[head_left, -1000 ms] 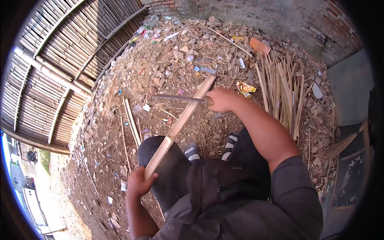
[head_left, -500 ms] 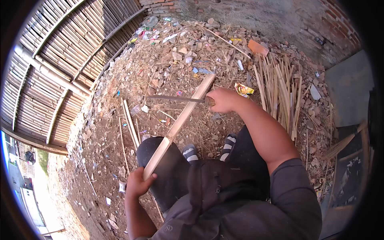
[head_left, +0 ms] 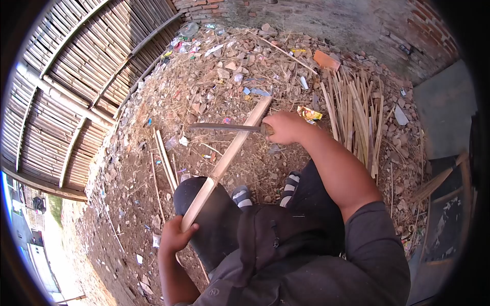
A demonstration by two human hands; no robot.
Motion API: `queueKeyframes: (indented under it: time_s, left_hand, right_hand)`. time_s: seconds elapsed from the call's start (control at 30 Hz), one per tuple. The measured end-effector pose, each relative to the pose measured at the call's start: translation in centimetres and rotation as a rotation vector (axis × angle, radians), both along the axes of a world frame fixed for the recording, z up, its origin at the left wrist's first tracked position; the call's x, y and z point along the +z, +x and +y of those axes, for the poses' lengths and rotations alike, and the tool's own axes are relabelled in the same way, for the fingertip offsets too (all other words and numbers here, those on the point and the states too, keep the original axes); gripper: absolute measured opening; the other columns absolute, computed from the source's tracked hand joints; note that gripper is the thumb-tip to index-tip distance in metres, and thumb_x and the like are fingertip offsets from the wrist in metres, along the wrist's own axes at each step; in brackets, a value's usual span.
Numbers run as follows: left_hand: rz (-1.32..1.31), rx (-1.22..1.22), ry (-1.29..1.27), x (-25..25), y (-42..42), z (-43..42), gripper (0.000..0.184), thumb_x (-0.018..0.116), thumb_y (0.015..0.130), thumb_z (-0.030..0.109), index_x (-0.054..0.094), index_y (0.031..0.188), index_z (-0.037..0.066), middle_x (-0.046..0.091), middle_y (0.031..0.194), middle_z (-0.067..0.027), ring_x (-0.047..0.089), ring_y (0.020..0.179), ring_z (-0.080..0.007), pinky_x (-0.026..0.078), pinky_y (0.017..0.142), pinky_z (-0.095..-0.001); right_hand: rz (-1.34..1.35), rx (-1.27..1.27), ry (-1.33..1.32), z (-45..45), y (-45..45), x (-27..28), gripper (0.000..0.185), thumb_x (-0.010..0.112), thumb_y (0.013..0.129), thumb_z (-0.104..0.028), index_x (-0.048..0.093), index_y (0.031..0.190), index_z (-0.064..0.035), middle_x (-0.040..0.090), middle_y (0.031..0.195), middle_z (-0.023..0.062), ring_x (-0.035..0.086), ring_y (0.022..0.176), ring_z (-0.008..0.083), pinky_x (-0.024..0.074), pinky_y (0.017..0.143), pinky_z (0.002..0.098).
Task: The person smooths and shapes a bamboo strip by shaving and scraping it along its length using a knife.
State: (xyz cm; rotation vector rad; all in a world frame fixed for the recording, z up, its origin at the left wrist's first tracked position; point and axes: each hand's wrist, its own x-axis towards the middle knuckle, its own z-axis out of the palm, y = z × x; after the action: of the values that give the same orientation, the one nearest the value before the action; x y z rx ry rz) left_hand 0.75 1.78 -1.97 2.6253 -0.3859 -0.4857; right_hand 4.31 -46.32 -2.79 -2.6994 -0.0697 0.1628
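Bamboo strip, pale, long, narrow, straight-edged, a node near mid-length

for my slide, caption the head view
Left hand grips one end of a bamboo strip; right hand holds a blade across it.

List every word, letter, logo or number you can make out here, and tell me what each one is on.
"N", apparently, in a small round mark on the dark top.
A tiny pale line, perhaps lettering, on the dark cloth over the lap: too small to read.
Print on the yellow wrapper: too blurred to read.
No other text is legible.
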Motion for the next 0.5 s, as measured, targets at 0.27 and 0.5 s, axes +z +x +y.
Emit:
queueKeyframes:
  time_s: [0.27,0.5]
  left_hand:
    - [-0.046,0.017,0.022,0.1,-0.8,-0.1,0.054,0.081,0.079,0.048,0.061,0.078,-0.001,0.063,0.07,-0.0198,0.064,0.066,-0.0341,0.049,0.065,-0.0454]
    - [-0.05,0.011,0.045,0.4,-0.6,-0.5,0.053,0.082,0.079,0.047,0.06,0.078,-0.001,0.063,0.069,-0.02,0.063,0.065,-0.0345,0.049,0.064,-0.0455]
  right_hand:
    - [0.035,0.013,0.183,-1.3,1.7,-2.2,0.043,0.077,0.079,-0.032,0.069,0.113,-0.0066,0.072,0.103,0.0209,0.069,0.102,0.0373,0.0545,0.087,0.047]
    - [-0.032,-0.087,0.076,-1.7,1.2,-2.4,0.041,0.078,0.079,-0.03,0.068,0.109,-0.0045,0.071,0.102,0.0204,0.068,0.099,0.0397,0.0534,0.088,0.0477]
